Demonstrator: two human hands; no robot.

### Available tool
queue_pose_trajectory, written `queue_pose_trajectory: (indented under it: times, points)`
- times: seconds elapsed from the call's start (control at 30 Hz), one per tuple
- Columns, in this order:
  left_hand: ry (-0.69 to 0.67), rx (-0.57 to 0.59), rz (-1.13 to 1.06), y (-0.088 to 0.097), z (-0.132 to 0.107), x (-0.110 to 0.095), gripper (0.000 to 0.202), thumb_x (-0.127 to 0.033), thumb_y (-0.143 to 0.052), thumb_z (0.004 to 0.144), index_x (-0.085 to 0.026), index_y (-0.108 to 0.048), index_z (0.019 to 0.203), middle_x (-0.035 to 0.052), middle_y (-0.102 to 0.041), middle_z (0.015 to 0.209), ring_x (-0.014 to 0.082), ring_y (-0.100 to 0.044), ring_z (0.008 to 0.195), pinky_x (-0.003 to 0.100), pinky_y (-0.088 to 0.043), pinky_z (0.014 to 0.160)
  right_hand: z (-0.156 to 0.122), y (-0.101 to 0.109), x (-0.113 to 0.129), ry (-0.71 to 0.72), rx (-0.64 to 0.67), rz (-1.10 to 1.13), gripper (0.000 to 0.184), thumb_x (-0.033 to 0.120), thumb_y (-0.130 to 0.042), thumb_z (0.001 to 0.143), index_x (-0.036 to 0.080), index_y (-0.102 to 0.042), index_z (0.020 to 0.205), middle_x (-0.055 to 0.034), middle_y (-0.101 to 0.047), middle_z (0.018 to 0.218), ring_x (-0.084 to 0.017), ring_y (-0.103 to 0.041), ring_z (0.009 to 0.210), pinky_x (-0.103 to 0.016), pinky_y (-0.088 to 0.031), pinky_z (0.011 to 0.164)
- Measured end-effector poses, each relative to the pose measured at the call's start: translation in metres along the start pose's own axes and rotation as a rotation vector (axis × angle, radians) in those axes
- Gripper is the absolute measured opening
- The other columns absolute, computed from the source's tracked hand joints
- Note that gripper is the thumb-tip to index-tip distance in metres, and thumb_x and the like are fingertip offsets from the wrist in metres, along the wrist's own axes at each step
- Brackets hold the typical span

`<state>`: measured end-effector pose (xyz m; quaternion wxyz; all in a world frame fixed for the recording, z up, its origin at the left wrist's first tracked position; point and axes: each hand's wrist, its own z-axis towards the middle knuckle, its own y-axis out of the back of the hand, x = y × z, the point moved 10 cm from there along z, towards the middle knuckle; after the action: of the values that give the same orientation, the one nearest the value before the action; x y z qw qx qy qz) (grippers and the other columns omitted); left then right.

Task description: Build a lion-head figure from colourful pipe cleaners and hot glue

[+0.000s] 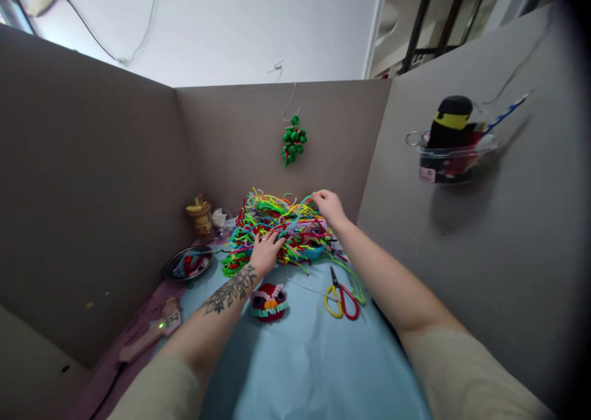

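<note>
A heap of pipe cleaners in many colours (pixel 277 226) lies at the back of the light blue table cover (pixel 305 358). My left hand (pixel 266 252) rests on the heap's near edge, fingers bent down into the strands. My right hand (pixel 327 204) reaches to the heap's far right side with its fingers curled into the strands. What either hand grips, if anything, is hidden among the pipe cleaners. A small red fuzzy figure with pink ears (pixel 269 302) lies just below my left wrist. Scissors with yellow and red handles (pixel 340 297) lie between my forearms.
Grey cardboard walls (pixel 92 192) enclose the table on three sides. A green bead cluster (pixel 293 140) hangs on the back wall. A clear holder with a black and yellow item (pixel 450 146) is fixed to the right wall. A dark dish (pixel 188 263), a small figurine (pixel 200 215) and a glue gun (pixel 152 334) sit at left.
</note>
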<state>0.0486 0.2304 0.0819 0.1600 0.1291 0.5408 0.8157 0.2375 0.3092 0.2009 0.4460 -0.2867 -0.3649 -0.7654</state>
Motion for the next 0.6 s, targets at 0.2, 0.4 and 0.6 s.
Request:
queue_pose_trajectory:
  times: [0.2, 0.4, 0.6]
  points:
    - [0.076, -0.01, -0.005, -0.003, 0.014, 0.005, 0.049, -0.01, -0.035, 0.084, -0.029, -0.045, 0.128, 0.0083, -0.039, 0.141, 0.0286, -0.029, 0.131, 0.058, -0.018, 0.103, 0.011, 0.073, 0.016, 0.042, -0.365, 0.081, 0.028, 0.039, -0.039, 0.083, 0.017, -0.049, 0.068, 0.0032, -0.042, 0.058, -0.012, -0.038, 0.056, -0.022, -0.031, 0.055]
    - [0.137, 0.107, -0.119, 0.004, 0.021, 0.005, 0.058, -0.003, -0.045, 0.074, -0.029, -0.052, 0.124, 0.0095, -0.042, 0.139, 0.0405, -0.024, 0.132, 0.071, -0.015, 0.096, -0.033, 0.062, 0.039, 0.124, -0.187, 0.055, 0.027, 0.041, -0.043, 0.082, 0.018, -0.051, 0.07, 0.0002, -0.051, 0.064, -0.014, -0.046, 0.064, -0.023, -0.036, 0.062]
    - [0.122, -0.081, -0.448, 0.054, -0.051, -0.003, 0.059, -0.009, -0.058, 0.069, -0.031, -0.053, 0.123, 0.0045, -0.046, 0.137, 0.0354, -0.021, 0.135, 0.061, -0.023, 0.103, -0.1, 0.013, 0.021, -0.027, 0.069, 0.06, 0.031, 0.046, -0.038, 0.083, 0.02, -0.053, 0.077, -0.0026, -0.055, 0.065, -0.018, -0.051, 0.066, -0.025, -0.038, 0.057]
